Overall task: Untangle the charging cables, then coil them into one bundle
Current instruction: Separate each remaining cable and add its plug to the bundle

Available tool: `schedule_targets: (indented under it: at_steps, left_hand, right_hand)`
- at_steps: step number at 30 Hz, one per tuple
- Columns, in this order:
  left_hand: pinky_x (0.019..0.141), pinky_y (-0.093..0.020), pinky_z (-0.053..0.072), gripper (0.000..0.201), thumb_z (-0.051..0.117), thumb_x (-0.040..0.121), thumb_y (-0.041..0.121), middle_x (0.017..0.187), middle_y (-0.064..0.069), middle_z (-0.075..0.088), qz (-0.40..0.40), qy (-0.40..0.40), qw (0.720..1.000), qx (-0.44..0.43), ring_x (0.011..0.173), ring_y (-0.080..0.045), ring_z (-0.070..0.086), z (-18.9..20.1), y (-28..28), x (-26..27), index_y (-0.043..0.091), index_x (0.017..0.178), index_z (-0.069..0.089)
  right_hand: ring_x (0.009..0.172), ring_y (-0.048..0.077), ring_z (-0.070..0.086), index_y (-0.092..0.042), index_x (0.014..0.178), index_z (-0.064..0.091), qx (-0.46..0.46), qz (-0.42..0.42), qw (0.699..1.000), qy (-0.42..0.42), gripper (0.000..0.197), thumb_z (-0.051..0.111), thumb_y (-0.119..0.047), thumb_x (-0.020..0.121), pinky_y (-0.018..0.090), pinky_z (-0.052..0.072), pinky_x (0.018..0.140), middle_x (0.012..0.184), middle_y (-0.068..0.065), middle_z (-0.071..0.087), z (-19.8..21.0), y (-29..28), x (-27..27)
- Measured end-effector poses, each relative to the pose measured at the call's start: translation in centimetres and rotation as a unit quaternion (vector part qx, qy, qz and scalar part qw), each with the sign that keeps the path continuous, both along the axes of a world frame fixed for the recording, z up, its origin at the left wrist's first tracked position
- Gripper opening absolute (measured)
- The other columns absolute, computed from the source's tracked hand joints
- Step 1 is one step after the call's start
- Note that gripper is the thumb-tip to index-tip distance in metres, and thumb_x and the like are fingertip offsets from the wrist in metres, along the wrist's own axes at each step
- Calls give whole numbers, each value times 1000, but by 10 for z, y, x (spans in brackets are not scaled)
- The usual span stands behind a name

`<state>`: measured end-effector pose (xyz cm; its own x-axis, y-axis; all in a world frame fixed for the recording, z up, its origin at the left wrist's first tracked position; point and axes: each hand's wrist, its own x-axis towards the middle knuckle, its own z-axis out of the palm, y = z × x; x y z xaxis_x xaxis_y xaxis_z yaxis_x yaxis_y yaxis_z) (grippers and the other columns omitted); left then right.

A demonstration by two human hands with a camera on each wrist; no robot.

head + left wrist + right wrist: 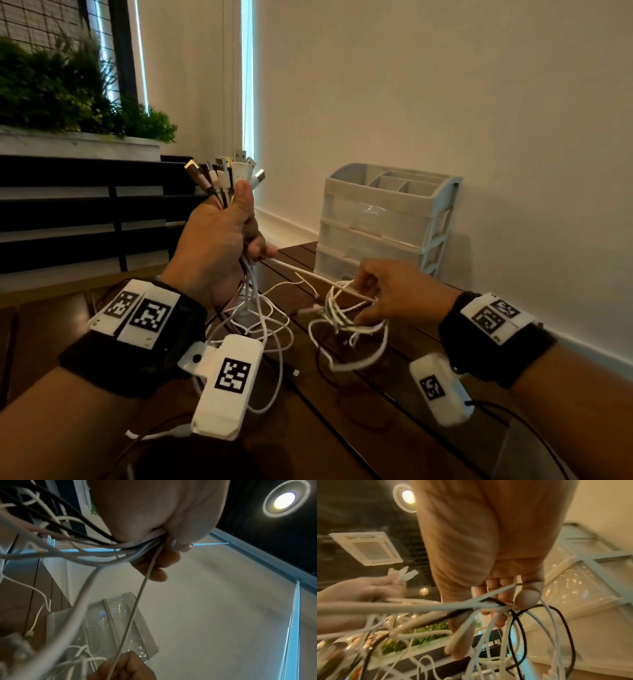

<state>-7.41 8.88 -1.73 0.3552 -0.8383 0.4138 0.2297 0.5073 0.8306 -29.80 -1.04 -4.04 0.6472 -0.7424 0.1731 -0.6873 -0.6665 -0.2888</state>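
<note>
My left hand [222, 236] is raised and grips a bunch of charging cables just below their USB plugs [227, 171], which stick up above the fist. The cords hang down from it in white and dark loops [263, 325] onto the wooden table [342, 428]. One white cable [301, 272] runs taut from that fist to my right hand [387, 294], which holds a tangled clump of white loops [346, 315] just above the table. In the left wrist view the cords [106, 550] bunch under the curled fingers [181, 545]. The right wrist view shows white and black loops [513, 622] hooked over the fingers [529, 599].
A translucent plastic drawer organiser [383, 219] stands at the table's far edge against the cream wall. Left of the table are a dark slatted rail [85, 212] and a planter with green plants [61, 89]. A loose connector [296, 372] lies on the table.
</note>
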Motion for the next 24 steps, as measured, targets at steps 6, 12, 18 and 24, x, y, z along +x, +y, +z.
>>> schedule_targets:
  at_steps: [6,12,18,24]
  left_hand:
    - [43,-25,36,36,46,98,41,56,3,23,15,-16,1000,-14,46,-11,24,-4,-5,2,19,70,40]
    - [43,-24,35,34,51,89,46,56,5,24,-27,6,999,-18,46,-9,24,-4,-3,-10,17,75,41]
    - [40,-21,27,35,45,98,41,53,5,27,29,-71,997,17,44,-9,23,3,3,0,19,72,40]
    - [51,-31,36,39,50,97,44,49,6,45,211,-277,937,2,42,-13,40,8,4,19,19,67,52]
  right_hand:
    - [90,11,61,-24,86,63,-65,-46,992,-95,31,86,-28,66,37,52,85,92,-10,64,15,3,-10]
    - [101,4,56,-26,116,58,-30,123,992,-2,33,69,-30,85,27,49,90,111,-10,60,2,40,25]
    - [90,9,61,-22,99,67,57,60,996,37,10,62,-23,91,31,51,84,95,-6,66,-1,5,16]
    - [71,8,55,-26,70,56,-34,-24,995,86,24,70,-9,80,25,43,65,73,-9,58,6,-12,-7]
